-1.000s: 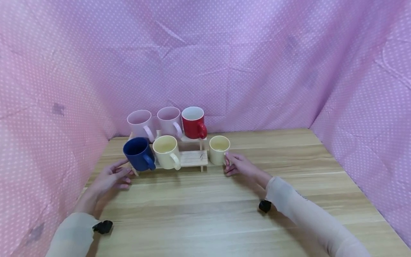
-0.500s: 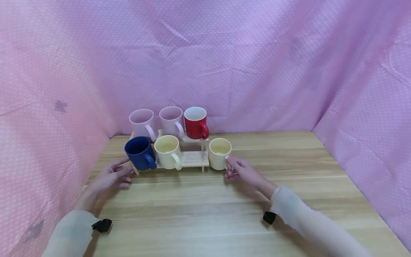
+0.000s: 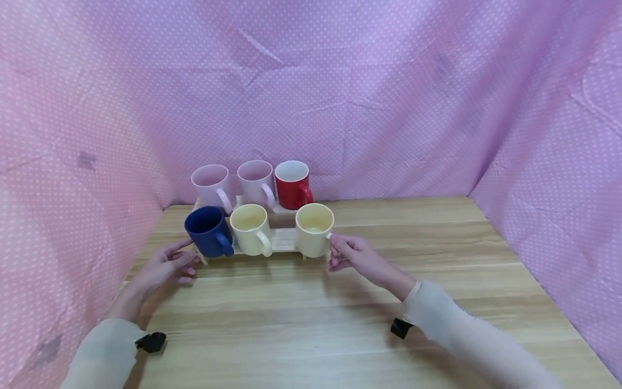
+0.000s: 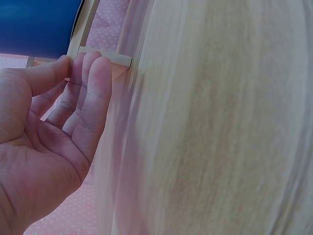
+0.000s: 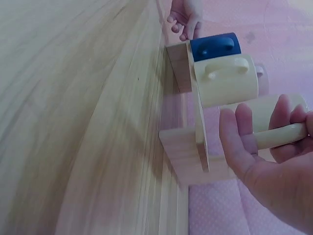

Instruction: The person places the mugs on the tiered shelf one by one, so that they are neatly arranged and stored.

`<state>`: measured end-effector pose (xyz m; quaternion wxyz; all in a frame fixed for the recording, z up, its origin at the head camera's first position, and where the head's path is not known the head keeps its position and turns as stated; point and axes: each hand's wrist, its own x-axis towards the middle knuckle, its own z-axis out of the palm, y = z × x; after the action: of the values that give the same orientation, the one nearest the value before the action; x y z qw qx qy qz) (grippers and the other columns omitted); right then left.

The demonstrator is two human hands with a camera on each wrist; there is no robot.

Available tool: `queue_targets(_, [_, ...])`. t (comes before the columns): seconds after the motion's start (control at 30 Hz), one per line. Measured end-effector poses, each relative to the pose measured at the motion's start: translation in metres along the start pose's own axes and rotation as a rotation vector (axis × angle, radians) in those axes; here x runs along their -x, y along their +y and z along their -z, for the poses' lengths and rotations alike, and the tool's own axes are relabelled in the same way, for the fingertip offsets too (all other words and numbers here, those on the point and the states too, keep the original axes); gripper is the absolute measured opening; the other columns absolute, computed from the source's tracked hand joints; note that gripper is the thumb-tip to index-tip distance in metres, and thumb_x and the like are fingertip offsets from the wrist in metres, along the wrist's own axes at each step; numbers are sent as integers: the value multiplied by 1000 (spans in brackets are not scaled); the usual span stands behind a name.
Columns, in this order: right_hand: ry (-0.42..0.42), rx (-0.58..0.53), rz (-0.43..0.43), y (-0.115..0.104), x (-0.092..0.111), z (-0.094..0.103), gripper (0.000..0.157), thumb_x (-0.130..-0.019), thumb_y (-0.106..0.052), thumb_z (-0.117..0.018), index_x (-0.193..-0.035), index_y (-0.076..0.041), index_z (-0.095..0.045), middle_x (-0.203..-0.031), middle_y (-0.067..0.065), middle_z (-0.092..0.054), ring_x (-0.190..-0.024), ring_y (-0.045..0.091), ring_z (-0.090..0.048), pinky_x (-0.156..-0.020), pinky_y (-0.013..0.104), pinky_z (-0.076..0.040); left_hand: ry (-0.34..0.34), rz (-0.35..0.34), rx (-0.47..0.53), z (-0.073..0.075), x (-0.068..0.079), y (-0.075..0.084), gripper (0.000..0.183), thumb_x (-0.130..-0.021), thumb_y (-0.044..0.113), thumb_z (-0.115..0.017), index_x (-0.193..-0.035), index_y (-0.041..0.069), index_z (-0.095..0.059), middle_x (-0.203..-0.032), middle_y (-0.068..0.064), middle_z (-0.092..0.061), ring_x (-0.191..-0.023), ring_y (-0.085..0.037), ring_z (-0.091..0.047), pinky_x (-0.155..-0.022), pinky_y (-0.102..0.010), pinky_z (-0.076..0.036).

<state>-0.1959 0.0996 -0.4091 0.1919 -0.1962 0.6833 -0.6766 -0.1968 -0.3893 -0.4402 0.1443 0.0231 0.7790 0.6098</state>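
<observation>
In the head view my right hand (image 3: 357, 258) grips the handle of a pale yellow mug (image 3: 313, 232) at the right end of the lower step of a wooden two-step rack (image 3: 284, 240). The right wrist view shows its fingers (image 5: 234, 129) around that handle; whether the mug's base touches the board cannot be told. My left hand (image 3: 167, 266) pinches the lower step's left end between thumb and fingers, seen close in the left wrist view. A dark blue mug (image 3: 209, 232) and another pale yellow mug (image 3: 250, 231) stand on the same step.
On the upper step stand two pink mugs, one at the left (image 3: 211, 183) and one in the middle (image 3: 256, 181), and a red mug (image 3: 293, 189) with a white inside. The wooden table (image 3: 291, 324) carries the rack. Pink dotted cloth (image 3: 311, 97) hangs at the back and sides.
My right hand has moved the yellow mug from beside the rack, first nearer, then left and up over the lower step's right end. The left hand has stayed at the rack.
</observation>
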Motion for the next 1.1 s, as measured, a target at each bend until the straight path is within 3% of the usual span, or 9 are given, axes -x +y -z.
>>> queue_targets(0.2, [-10, 18, -4, 3, -22, -18, 44, -108, -40, -49, -86, -3, -55, -83, 13, -65, -86, 24, -69, -89, 45, -62, 0, -9, -18, 0, -1, 0, 70, -107, 15, -55, -161, 1, -14, -114, -16, -65, -88, -23, -68, -78, -45, -64])
queue_targets(0.5, [13, 30, -18, 12, -49, -32, 43, -110, -36, -47, -86, -1, -54, -79, 13, -65, -95, 43, -69, -93, 59, -57, 12, 1, -7, 0, -1, -3, 72, -107, 20, -56, -161, -1, -14, -111, -10, -68, -84, -19, -69, -77, -42, -65])
queue_targets(0.73, [29, 34, -46, 13, -51, -35, 43, -109, -39, -47, -86, -3, -55, -78, 11, -64, -101, 53, -65, -91, 60, -57, 14, -14, -19, -1, -1, -3, 68, -107, 13, -53, -160, -3, -13, -110, -11, -67, -86, -22, -69, -77, -44, -65])
queue_targets(0.9, [34, 44, -57, 12, -50, -35, 45, -108, -43, -47, -87, -4, -55, -78, 10, -65, -99, 48, -68, -86, 55, -61, 4, -13, -26, -1, 0, -2, 67, -108, 13, -51, -160, -3, -11, -111, -11, -67, -88, -23, -69, -78, -45, -64])
queue_targets(1.1, [44, 17, -73, 10, -50, -37, 45, -108, -42, -47, -90, -3, -56, -80, 10, -65, -99, 47, -68, -88, 60, -59, -2, -23, -19, 0, -2, -3, 69, -108, 14, -53, -159, -4, -11, -111, -11, -67, -87, -22, -69, -77, -44, -65])
